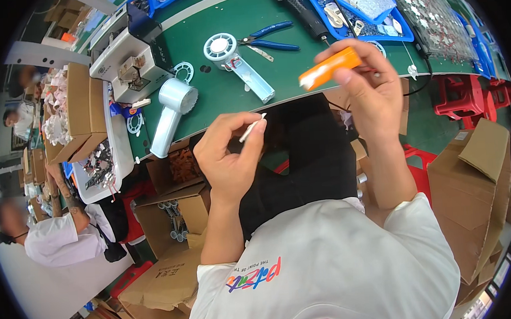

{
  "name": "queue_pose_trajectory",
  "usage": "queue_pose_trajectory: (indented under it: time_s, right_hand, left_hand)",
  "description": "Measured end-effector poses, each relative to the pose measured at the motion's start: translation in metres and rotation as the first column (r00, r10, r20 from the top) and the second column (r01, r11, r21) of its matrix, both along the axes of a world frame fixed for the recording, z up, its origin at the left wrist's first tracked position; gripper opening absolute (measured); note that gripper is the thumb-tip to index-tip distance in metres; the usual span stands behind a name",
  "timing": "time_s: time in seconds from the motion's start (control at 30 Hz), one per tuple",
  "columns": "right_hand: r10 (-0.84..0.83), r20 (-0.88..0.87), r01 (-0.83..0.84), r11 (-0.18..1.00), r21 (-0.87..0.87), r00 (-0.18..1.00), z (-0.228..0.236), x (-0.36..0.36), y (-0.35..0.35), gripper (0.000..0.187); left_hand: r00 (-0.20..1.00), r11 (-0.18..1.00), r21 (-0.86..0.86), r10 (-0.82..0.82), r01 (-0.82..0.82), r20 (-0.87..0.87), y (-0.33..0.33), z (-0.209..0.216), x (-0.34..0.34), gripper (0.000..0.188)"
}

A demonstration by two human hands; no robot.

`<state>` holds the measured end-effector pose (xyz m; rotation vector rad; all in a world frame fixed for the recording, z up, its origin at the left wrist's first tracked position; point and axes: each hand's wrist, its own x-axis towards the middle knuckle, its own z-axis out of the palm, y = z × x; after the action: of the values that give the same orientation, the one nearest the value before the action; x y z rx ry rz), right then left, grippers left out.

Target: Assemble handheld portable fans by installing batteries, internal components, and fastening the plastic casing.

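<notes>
Hands raised above the green desk (pixel 217 95): we pinch a thin white strip (pixel 252 128) in our left hand (pixel 229 158) and grip an orange cylinder (pixel 329 68) in our right hand (pixel 367 90); they are apart, not yet joined.

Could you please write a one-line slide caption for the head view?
Left hand pinches a thin white stick while the right hand holds an orange tool above a green workbench.

The orange tool (pixel 329 68) looks smooth glossy plastic, the green table (pixel 217 98) is matt (cardboard boxes (pixel 471 200) look rough)
</notes>
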<state>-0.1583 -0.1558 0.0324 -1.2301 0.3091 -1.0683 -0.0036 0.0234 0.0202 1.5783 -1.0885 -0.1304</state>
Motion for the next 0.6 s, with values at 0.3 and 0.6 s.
queue_pose_trajectory:
  time_s: [0.3, 0.6]
  right_hand:
    - [0.167, -0.056, -0.167, 0.986, 0.011, 0.984, -0.004, 0.007, 0.028, 0.035]
    - [0.194, -0.132, -0.197, 0.98, -0.011, 0.972, -0.004, 0.007, 0.031, 0.038]
  left_hand:
    - [0.996, 0.994, -0.09, -0.062, 0.067, 0.057, -0.011, 0.004, -0.007, 0.019]
    - [0.986, 0.995, -0.092, 0.064, -0.05, 0.157, -0.013, 0.004, -0.012, 0.019]
